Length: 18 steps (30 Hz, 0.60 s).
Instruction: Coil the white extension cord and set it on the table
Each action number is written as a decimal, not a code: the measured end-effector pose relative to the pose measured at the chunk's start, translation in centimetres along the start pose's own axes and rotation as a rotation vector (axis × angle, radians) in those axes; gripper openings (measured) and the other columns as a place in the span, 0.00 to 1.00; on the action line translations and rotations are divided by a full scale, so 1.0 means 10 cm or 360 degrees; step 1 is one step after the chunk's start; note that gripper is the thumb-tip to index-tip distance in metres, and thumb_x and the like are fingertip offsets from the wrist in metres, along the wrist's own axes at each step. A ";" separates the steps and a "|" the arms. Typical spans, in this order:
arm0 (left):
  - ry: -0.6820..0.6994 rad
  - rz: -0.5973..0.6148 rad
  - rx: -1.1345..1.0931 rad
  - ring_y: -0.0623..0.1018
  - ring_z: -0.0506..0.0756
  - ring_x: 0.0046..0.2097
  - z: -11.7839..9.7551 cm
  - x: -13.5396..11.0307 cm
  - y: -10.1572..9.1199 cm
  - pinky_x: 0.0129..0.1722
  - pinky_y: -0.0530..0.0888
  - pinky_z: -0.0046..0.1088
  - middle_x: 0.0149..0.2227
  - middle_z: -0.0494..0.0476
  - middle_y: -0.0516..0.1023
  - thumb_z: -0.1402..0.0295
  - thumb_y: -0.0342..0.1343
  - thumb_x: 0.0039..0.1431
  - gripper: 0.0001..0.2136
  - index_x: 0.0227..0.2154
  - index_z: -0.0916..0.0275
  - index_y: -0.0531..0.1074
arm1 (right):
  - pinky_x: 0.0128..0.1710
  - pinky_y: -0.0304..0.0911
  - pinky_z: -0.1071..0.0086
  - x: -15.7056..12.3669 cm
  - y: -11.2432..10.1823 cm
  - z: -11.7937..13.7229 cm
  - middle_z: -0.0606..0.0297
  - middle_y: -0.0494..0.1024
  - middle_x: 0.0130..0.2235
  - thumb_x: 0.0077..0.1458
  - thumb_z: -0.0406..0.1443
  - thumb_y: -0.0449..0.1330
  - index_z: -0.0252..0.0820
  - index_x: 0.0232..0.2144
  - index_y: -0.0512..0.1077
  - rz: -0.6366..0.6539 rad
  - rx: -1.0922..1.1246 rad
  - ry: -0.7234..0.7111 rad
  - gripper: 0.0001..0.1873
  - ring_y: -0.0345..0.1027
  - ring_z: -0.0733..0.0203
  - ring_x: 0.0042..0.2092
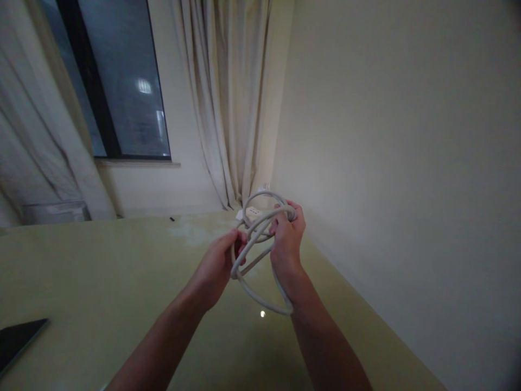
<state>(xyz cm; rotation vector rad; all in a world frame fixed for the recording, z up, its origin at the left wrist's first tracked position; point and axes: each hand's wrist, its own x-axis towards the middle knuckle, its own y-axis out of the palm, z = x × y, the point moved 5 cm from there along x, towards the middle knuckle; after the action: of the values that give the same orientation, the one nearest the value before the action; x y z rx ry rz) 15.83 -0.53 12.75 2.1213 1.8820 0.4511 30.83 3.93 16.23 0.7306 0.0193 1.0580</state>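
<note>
Both hands hold a light grey cable (257, 234) up in front of me, wound in loose, crossing loops. My right hand (288, 233) is closed round several strands at the upper right of the bundle. On the left side, my left hand (223, 258) pinches a strand between thumb and fingers; part of its fingers is hidden behind the loops. One loop hangs below, reaching my right wrist. Behind the cable, partly covered by it, lies a white power strip (249, 213) near the corner.
A greenish surface (122, 282) spreads below, with a dark flat object (20, 342) at the left edge and a small dark piece (171, 219) farther back. A pale wall (399, 163) rises on the right. Curtains (228, 98) hang beside a dark window (122, 76).
</note>
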 end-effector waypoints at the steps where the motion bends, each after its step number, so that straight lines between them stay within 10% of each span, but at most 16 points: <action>1: -0.0003 0.0057 0.0084 0.65 0.49 0.25 0.01 -0.01 0.01 0.24 0.64 0.24 0.24 0.50 0.67 0.55 0.58 0.64 0.16 0.28 0.62 0.73 | 0.18 0.49 0.75 0.01 -0.01 0.00 0.82 0.61 0.21 0.50 0.38 0.65 0.47 0.42 0.67 -0.0006 -0.0007 0.0006 0.17 0.51 0.70 0.19; 11: 0.0162 0.0409 0.0896 0.73 0.57 0.33 -0.18 -0.16 0.07 0.36 0.71 0.33 0.29 0.56 0.75 0.48 0.49 0.69 0.23 0.26 0.59 0.74 | 0.30 0.60 0.71 0.05 -0.09 0.14 0.72 0.68 0.32 0.60 0.42 0.62 0.44 0.42 0.67 -0.0114 -0.0472 -0.0409 0.12 0.63 0.65 0.31; 18: 0.0167 0.0724 0.1504 0.77 0.61 0.48 -0.09 -0.33 0.17 0.51 0.72 0.40 0.47 0.60 0.81 0.53 0.46 0.73 0.19 0.46 0.59 0.79 | 0.31 0.57 0.70 0.02 -0.06 0.24 0.74 0.68 0.29 0.62 0.42 0.61 0.44 0.39 0.65 -0.0042 -0.0442 -0.0648 0.11 0.61 0.65 0.30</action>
<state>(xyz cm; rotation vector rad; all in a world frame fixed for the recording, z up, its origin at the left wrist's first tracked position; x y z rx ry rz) 16.69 -4.04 14.10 3.1940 1.8525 -0.3570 32.29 2.65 17.81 0.6778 -0.4581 0.8494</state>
